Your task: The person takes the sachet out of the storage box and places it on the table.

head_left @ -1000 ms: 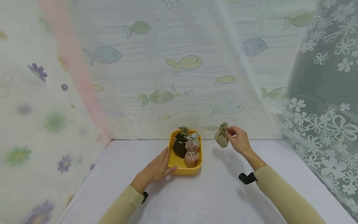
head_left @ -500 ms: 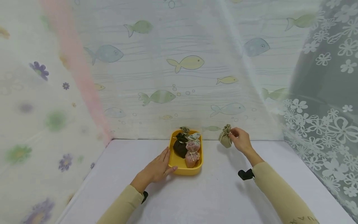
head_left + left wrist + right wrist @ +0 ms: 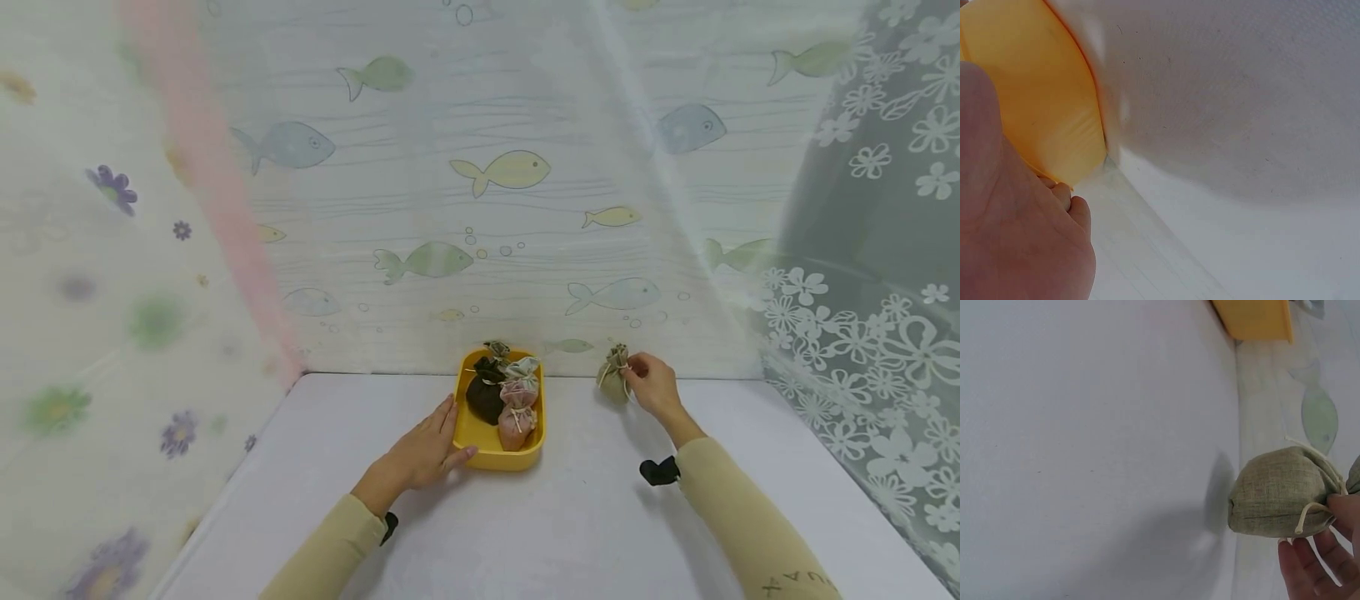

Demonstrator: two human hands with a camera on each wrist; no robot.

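In the head view my right hand [image 3: 654, 383] pinches a grey-green drawstring pouch [image 3: 612, 384] by its tied neck. The pouch hangs upright near the table's back edge, right of a yellow tray [image 3: 498, 461]. The right wrist view shows its rounded cloth body [image 3: 1275, 494] and pale cord, with its base close to the surface; I cannot tell whether it touches. My left hand [image 3: 422, 454] rests along the tray's left side, fingers straight and thumb at the front rim. Inside the tray sit a black pouch [image 3: 486, 402], a pink pouch [image 3: 516, 427] and several others, partly overlapping.
A white-covered table [image 3: 570, 525] spreads out below the hands. Behind it hangs a sheer curtain [image 3: 420, 208] with printed fish. Flower-patterned cloth [image 3: 180, 450] borders the left side, and lace netting [image 3: 862, 367] the right.
My right hand has carried the grey-green pouch a little to the right and lowered it toward the table. The left hand and the tray stay in place.
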